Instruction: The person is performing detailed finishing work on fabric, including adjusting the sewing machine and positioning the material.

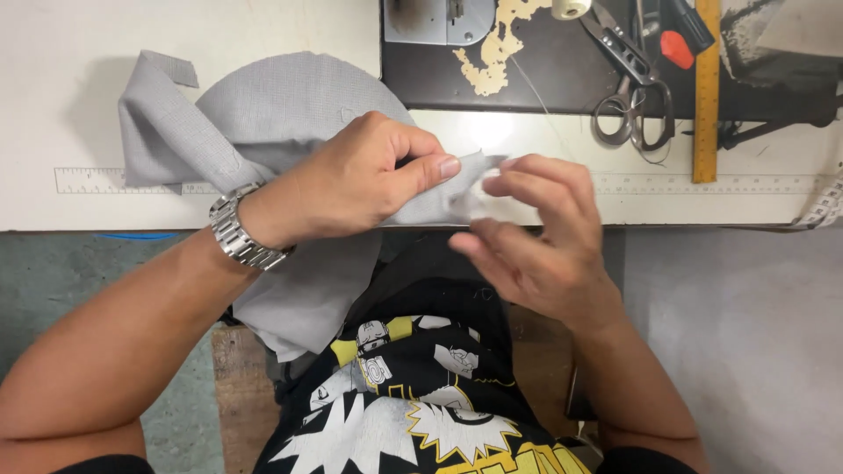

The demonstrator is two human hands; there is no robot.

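Left hand pinches the grey cloth at the white table edge, fingers closed on its corner. Right hand fingers half-curled, loosely touching that corner. Scissors and a yellow ruler lie beyond.

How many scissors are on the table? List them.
1: the scissors lie at the table's far right, beside the yellow ruler. Others may be hidden.
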